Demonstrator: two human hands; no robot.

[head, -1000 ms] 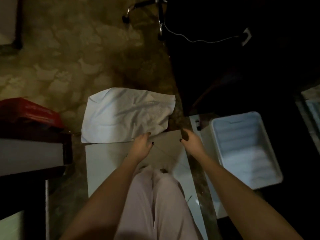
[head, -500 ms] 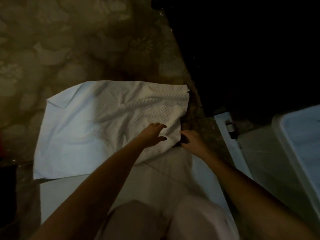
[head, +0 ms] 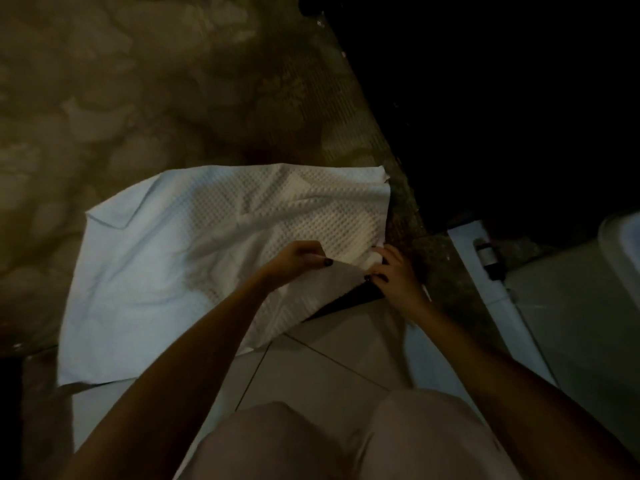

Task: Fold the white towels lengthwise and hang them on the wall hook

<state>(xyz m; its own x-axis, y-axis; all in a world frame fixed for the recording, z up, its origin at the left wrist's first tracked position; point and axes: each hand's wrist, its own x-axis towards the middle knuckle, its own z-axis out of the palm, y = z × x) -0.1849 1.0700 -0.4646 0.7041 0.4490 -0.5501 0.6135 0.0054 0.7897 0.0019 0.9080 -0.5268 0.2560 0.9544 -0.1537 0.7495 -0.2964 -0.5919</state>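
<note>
Dim tiled floor [head: 311, 372], white towel [head: 166, 265] spread flat, left hand [head: 298, 261] and right hand [head: 394, 275] pinching its near corner.

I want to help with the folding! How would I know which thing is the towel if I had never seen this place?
Look at the floor in front of the kneeling person, where dark patterned stone meets pale tiles. Spread flat across that line lies the white towel, with the left hand and right hand pinching its near right corner. Unlike the smooth tiles, it is soft, wrinkled and bumpy like a waffle.
</note>
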